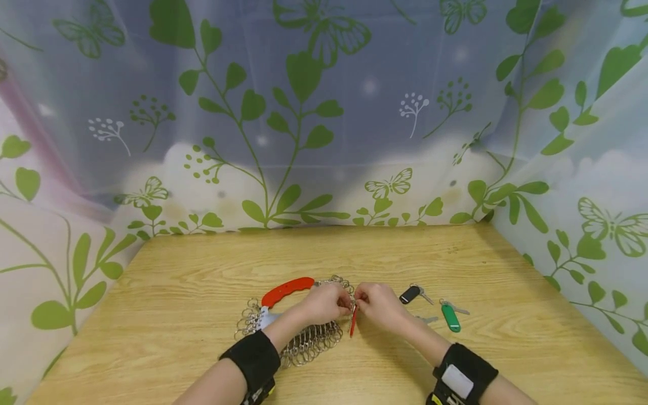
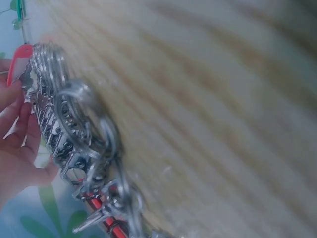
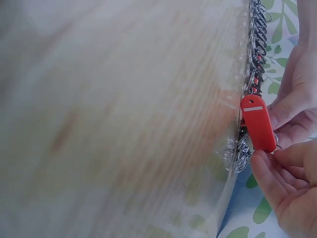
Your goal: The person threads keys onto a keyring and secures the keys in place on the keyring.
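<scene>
A large key ring with a red grip handle [image 1: 287, 290] and several small metal rings [image 1: 309, 344] lies on the table. At its right side a red key tag [image 1: 352, 320] hangs down between my two hands. My left hand [image 1: 328, 302] has its fingers curled at the edge of the key ring and pinches a small metal fitting there; its fingertips are partly hidden. With thumb and fingers my right hand [image 3: 292, 191] pinches the ring end of the red key tag. Metal snap clips [image 2: 62, 144] line the key ring in the left wrist view.
On the wooden table [image 1: 202, 270], right of my right hand, lie a black key tag [image 1: 409, 294] with a key and a green key tag [image 1: 450, 317] with a key. Another key [image 1: 429, 319] is partly hidden by my right forearm. A patterned curtain [image 1: 374, 112] encloses the back and sides.
</scene>
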`<state>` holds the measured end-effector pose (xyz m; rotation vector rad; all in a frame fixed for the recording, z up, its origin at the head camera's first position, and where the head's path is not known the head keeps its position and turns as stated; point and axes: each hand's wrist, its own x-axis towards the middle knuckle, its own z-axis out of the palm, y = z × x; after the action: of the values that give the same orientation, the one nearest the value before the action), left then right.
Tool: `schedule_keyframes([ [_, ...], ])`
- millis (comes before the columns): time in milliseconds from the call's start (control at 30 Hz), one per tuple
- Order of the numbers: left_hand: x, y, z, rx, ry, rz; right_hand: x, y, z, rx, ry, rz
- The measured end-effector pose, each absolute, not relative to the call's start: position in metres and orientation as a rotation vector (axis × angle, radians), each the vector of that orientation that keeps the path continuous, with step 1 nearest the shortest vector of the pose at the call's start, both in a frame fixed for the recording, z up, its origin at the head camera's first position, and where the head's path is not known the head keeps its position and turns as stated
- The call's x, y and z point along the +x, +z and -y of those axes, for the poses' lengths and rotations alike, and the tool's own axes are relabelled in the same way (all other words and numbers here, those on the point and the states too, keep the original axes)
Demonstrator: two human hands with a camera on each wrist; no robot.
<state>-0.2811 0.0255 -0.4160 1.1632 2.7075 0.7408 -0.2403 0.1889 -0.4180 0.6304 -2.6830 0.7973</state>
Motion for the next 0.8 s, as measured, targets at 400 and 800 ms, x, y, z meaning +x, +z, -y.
schedule_keyframes([
  [400, -0.2778, -0.4170, -0.0277, 1.275, 0.668, -2.849, -0.2395, -0.4209, -0.1927, 0.648, 0.766, 2.660],
  [800, -0.2760, -0.4172, -0.0272, 1.301, 0.594, -2.924, -0.2364, -0.4183, -0.1912, 0.713, 0.793, 2.651],
])
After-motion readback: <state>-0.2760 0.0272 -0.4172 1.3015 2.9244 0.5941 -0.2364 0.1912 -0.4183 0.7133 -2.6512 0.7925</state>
